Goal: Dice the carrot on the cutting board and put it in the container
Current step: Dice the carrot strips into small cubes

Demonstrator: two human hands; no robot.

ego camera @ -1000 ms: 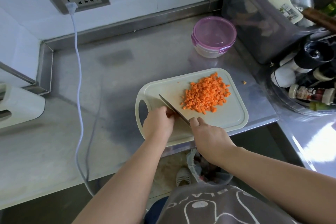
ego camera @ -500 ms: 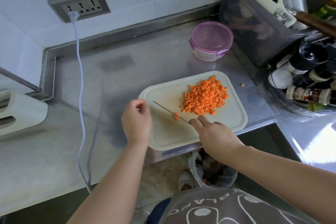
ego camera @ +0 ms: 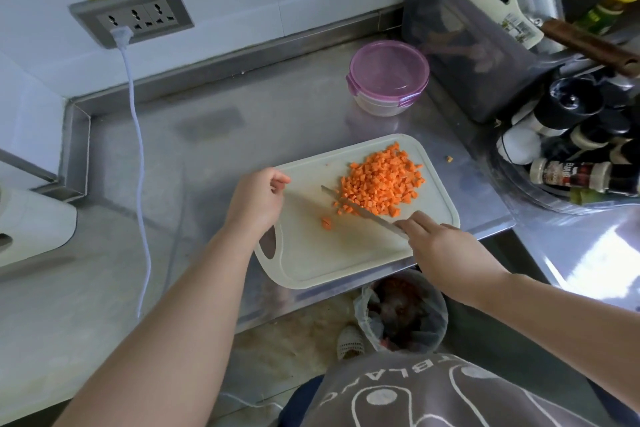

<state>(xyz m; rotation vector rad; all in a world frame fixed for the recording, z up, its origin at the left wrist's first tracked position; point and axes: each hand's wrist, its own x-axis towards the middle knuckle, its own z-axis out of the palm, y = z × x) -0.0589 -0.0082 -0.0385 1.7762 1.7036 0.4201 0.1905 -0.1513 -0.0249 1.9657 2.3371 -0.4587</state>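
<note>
A heap of diced carrot (ego camera: 381, 180) lies on the right half of the cream cutting board (ego camera: 311, 253). One small carrot piece (ego camera: 326, 222) lies apart, left of the heap. My right hand (ego camera: 440, 250) grips a knife (ego camera: 356, 208) whose blade rests against the heap's near-left edge. My left hand (ego camera: 258, 199) hovers over the board's left end with loosely curled fingers, holding nothing. A round container with a purple lid (ego camera: 387, 76) stands closed behind the board.
A dark bin (ego camera: 460, 45) and a tub of spice bottles (ego camera: 571, 156) crowd the right side. A white cable (ego camera: 138, 156) hangs from the wall socket (ego camera: 131, 14). A lined waste bin (ego camera: 401, 312) sits below the counter edge. One carrot bit (ego camera: 449, 158) lies on the steel counter.
My left hand left the board's near edge, swung out left, then rose to its upper-left corner. The knife blade swept right against the carrot heap, leaving one piece behind.
</note>
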